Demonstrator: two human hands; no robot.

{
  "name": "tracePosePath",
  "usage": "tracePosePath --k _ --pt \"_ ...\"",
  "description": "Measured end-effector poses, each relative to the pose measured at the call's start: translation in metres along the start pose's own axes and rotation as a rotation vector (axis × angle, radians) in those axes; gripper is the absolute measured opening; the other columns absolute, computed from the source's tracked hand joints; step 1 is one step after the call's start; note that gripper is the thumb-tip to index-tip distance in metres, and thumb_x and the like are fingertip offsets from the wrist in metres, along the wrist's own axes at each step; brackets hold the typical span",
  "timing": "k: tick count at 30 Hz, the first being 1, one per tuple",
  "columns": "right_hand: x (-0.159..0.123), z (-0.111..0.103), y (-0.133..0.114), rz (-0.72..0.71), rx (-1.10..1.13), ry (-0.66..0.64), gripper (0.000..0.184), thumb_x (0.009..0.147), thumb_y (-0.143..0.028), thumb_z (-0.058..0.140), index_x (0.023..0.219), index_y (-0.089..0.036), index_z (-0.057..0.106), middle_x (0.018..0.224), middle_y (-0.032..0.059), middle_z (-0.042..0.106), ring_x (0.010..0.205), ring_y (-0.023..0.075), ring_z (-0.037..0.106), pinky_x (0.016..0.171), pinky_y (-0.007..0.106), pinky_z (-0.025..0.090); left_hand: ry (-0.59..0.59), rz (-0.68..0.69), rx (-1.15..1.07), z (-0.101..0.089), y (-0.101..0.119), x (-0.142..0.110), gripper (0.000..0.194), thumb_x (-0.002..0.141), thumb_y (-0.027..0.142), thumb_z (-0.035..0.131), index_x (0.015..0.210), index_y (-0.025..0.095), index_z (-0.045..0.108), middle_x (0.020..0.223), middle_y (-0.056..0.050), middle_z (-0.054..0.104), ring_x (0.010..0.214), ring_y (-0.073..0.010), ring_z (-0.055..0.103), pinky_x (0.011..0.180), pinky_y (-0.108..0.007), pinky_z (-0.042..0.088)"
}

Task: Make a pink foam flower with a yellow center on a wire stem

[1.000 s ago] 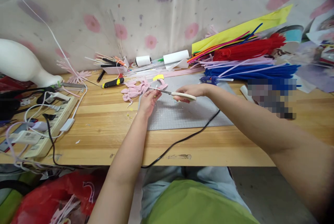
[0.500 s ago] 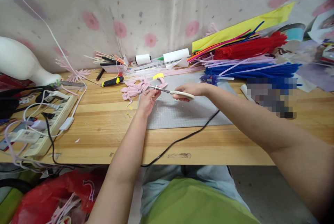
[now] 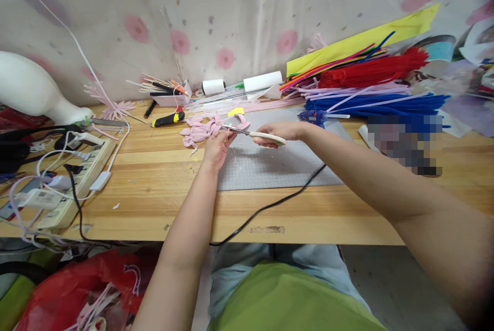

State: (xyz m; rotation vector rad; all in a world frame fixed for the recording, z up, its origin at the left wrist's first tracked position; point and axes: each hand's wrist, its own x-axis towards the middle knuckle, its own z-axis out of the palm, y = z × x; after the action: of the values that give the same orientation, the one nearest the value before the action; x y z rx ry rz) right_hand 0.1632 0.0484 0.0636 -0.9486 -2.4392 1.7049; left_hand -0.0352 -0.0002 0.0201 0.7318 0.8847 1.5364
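My right hand (image 3: 278,133) is closed round the pale handles of a pair of scissors (image 3: 270,138). The metal blades point left and reach the fingertips of my left hand (image 3: 218,149). That hand is pinched closed above the left part of the grey cutting mat (image 3: 262,172); what it holds is too small to make out. Pink fuzzy pieces (image 3: 198,130) lie just beyond it, beside the mat's left edge. A small yellow piece (image 3: 235,111) rests behind the blades.
A yellow-black utility knife (image 3: 168,119) lies left of the pink pieces. A blue glue gun (image 3: 312,117) sits at the mat's back right, near blue pipe cleaners (image 3: 374,106). A black cord (image 3: 266,209) crosses the front. At left stands a power strip (image 3: 81,187).
The scissors' handles have dipped slightly and the blades appear a little more apart. My left hand keeps nearly the same place. The whole view has shifted slightly.
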Motion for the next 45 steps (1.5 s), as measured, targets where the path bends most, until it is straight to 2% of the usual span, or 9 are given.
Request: tracePosePath --k 12,17,19,22,25,29,35,38,45 --pt "0.007 0.001 -0.004 0.046 0.050 0.089 0.053 0.067 -0.066 0.066 0.067 -0.017 0.045 0.051 -0.0057 0.042 0.042 0.0045 0.038 0.038 0.019 0.031 0.033 0.004 -0.012 -0.002 0.005 0.001 0.013 0.063 0.004 0.062 0.053 0.013 0.059 0.068 0.002 0.066 0.080 -0.0092 0.066 0.096 -0.030 0.050" --pt "0.010 0.001 -0.013 -0.011 0.032 0.136 0.052 0.066 -0.065 0.067 0.065 -0.018 0.045 0.050 -0.0057 0.042 0.044 0.0059 0.039 0.042 0.020 0.032 0.128 0.007 -0.036 -0.009 0.011 0.006 0.012 0.064 0.005 0.062 0.055 0.013 0.059 0.072 0.000 0.068 0.080 -0.0105 0.068 0.094 -0.029 0.051" --pt "0.011 -0.001 -0.015 -0.010 -0.024 0.230 0.050 0.069 -0.063 0.066 0.065 -0.017 0.047 0.053 -0.0039 0.045 0.047 0.0070 0.042 0.046 0.021 0.033 0.180 0.028 -0.054 -0.012 0.012 0.008 0.011 0.064 0.005 0.062 0.056 0.013 0.059 0.074 -0.001 0.069 0.082 -0.0115 0.069 0.094 -0.030 0.051" --pt "0.012 -0.012 -0.014 0.093 -0.192 0.500 0.043 0.073 -0.058 0.065 0.070 -0.016 0.054 0.061 0.0003 0.053 0.055 0.0105 0.049 0.052 0.023 0.036 0.219 0.046 -0.057 -0.014 0.013 0.010 0.010 0.065 0.006 0.063 0.058 0.012 0.061 0.075 -0.003 0.070 0.083 -0.0124 0.069 0.095 -0.031 0.050" --pt "0.014 -0.026 -0.006 0.283 -0.437 0.705 0.031 0.073 -0.046 0.067 0.076 -0.016 0.060 0.068 0.0031 0.059 0.062 0.0147 0.053 0.057 0.026 0.037 0.194 0.043 -0.023 -0.013 0.010 0.009 0.008 0.067 0.009 0.065 0.060 0.012 0.063 0.074 -0.003 0.070 0.080 -0.0122 0.068 0.094 -0.033 0.050" --pt "0.020 -0.038 0.007 0.422 -0.698 0.694 0.021 0.071 -0.035 0.067 0.077 -0.015 0.064 0.074 0.0061 0.064 0.072 0.0199 0.057 0.063 0.028 0.039 0.135 0.000 0.083 -0.006 -0.001 0.003 0.007 0.066 0.016 0.071 0.063 0.012 0.066 0.071 -0.004 0.069 0.076 -0.0128 0.067 0.092 -0.036 0.050" --pt "0.039 -0.037 0.033 0.423 -0.725 0.871 0.039 0.075 -0.030 0.064 0.108 -0.009 0.059 0.102 0.0162 0.066 0.094 0.0269 0.060 0.077 0.032 0.044 0.080 -0.077 0.209 0.004 -0.017 -0.005 0.013 0.063 0.022 0.075 0.063 0.012 0.066 0.066 -0.003 0.068 0.070 -0.0115 0.065 0.086 -0.034 0.052" --pt "0.046 -0.039 0.046 0.425 -0.751 0.880 0.045 0.076 -0.026 0.062 0.116 -0.007 0.054 0.105 0.0190 0.066 0.097 0.0293 0.061 0.081 0.035 0.044 0.066 -0.103 0.220 0.008 -0.022 -0.006 0.014 0.062 0.022 0.076 0.063 0.012 0.066 0.066 -0.002 0.067 0.069 -0.0115 0.065 0.084 -0.034 0.053" --pt "0.045 -0.036 0.047 0.272 -0.665 0.941 0.021 0.076 -0.014 0.058 0.095 -0.012 0.065 0.109 0.0162 0.066 0.105 0.0280 0.058 0.091 0.039 0.044 0.018 -0.166 0.244 0.013 -0.031 -0.008 0.020 0.058 0.027 0.080 0.064 0.012 0.067 0.067 -0.003 0.068 0.070 -0.0129 0.066 0.087 -0.037 0.053"
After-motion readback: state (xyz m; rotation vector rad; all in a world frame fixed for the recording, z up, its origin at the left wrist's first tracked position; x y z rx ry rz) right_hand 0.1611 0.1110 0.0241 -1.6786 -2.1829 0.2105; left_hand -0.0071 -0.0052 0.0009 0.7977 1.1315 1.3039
